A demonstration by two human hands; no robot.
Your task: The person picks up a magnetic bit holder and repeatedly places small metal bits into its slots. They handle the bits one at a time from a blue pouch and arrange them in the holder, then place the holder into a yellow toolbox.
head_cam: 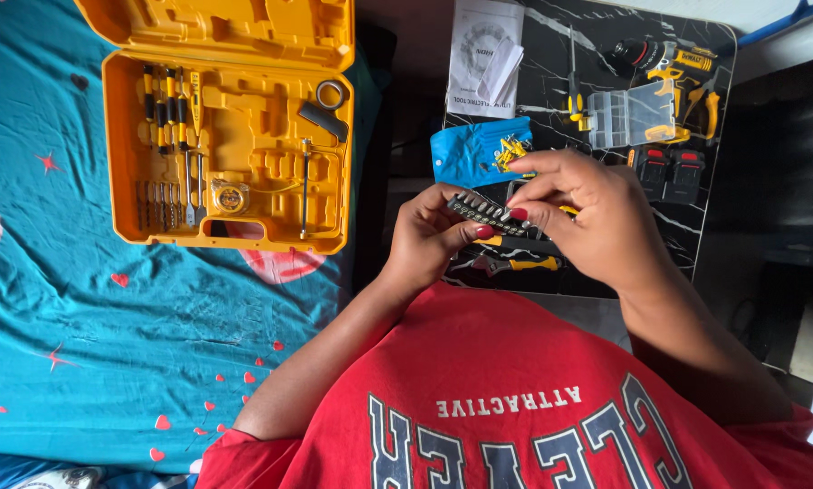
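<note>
My left hand [429,237] holds a black strip of small metal screwdriver bits [481,214] by its left end, above the black marble-patterned table [551,81]. Fingers of my right hand [592,213] pinch the strip's right end, thumb and forefinger closed on a bit. An open yellow tool case [230,136] lies to the left on the teal bedspread [81,317], with screwdrivers, drill bits and a tape measure [230,196] seated in its moulded slots.
On the table lie a yellow-and-black cordless drill [678,77], two red-and-black battery packs [669,172], a clear plastic parts box [628,118], a blue pouch with yellow plugs [479,154], a white leaflet [485,54] and yellow-handled pliers [520,264].
</note>
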